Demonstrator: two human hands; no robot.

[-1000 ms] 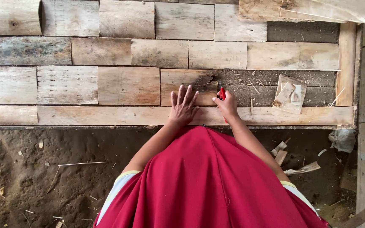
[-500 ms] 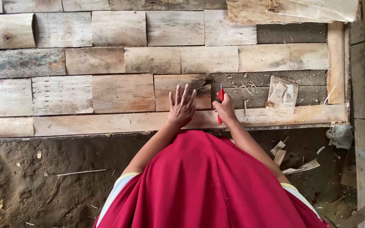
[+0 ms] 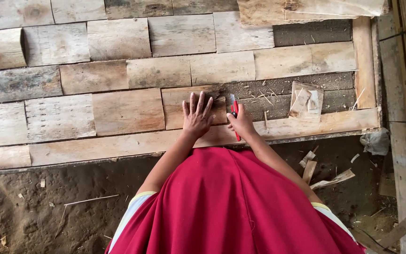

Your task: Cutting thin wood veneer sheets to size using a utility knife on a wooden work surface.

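Note:
My left hand [image 3: 197, 114] lies flat with fingers spread on a short wooden board [image 3: 177, 107], pressing it onto the ground among rows of similar boards. My right hand [image 3: 241, 123] grips a red-handled tool [image 3: 235, 117], its metal tip at the board's dark right end. Both arms reach out over my red garment [image 3: 231, 207]. Just right of the board is a bare strip of dirt [image 3: 269, 94] with straw on it.
Rows of laid boards [image 3: 118, 70] fill the frame bordered by a long plank [image 3: 316, 124] in front and an upright plank [image 3: 363, 61] at right. Small wood offcuts [image 3: 306, 99] lie in the dirt gap. Loose scraps [image 3: 327, 178] lie on soil nearby.
The view has shifted a little. My right hand and the red-handled tool have dropped slightly lower beside the board's end. My left hand stays flat on the board.

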